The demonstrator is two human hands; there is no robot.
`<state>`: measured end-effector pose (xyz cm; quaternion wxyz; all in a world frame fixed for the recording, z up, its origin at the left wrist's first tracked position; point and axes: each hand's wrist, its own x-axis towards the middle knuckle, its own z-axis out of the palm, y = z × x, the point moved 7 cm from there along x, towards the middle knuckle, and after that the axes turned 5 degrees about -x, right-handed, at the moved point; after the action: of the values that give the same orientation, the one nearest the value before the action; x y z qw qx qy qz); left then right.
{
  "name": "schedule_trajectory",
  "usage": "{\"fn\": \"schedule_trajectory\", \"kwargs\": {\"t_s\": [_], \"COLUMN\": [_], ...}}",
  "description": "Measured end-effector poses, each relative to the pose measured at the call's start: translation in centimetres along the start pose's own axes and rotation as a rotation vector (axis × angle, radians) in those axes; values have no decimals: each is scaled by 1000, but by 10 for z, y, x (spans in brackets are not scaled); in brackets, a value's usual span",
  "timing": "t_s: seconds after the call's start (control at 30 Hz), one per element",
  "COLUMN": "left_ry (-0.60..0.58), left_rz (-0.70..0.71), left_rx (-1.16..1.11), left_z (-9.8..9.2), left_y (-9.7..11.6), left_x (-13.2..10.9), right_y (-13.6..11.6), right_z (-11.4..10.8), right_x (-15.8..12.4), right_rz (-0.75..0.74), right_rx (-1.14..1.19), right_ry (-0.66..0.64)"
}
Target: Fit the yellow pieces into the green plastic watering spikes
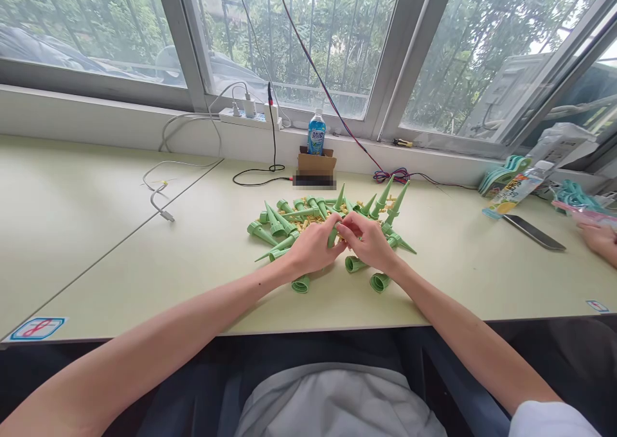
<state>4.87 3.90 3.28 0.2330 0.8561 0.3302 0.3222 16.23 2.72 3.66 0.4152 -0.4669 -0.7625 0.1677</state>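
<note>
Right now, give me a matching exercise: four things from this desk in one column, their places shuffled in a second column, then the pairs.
1. bottle
2. power strip
3. green cone
4. dark flat slab

A. flat on the table, far right
B. between the left hand and the right hand
C. upright behind the cardboard box
D. on the ledge under the window, plugs in it

Pairs: 1-C, 2-D, 3-B, 4-A

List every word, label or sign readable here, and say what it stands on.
No text reads clearly.
bottle label: print too small to read.
packet: print too small to read.
cardboard box: front blurred out.
table sticker: red mark in blue frame, no words.
</note>
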Motion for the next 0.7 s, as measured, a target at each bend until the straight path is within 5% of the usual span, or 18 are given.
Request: {"fn": "schedule_trajectory", "kwargs": {"t_s": [0.7], "left_ry": [-51], "left_rz": [-13], "left_rx": [81], "left_z": [2], "left_y": [-1], "left_x": [0], "right_y": [0], "right_z": [3], "right_x": [-1], "right_rz": [-6], "right_rx": [-66], "right_ry": [-59]}}
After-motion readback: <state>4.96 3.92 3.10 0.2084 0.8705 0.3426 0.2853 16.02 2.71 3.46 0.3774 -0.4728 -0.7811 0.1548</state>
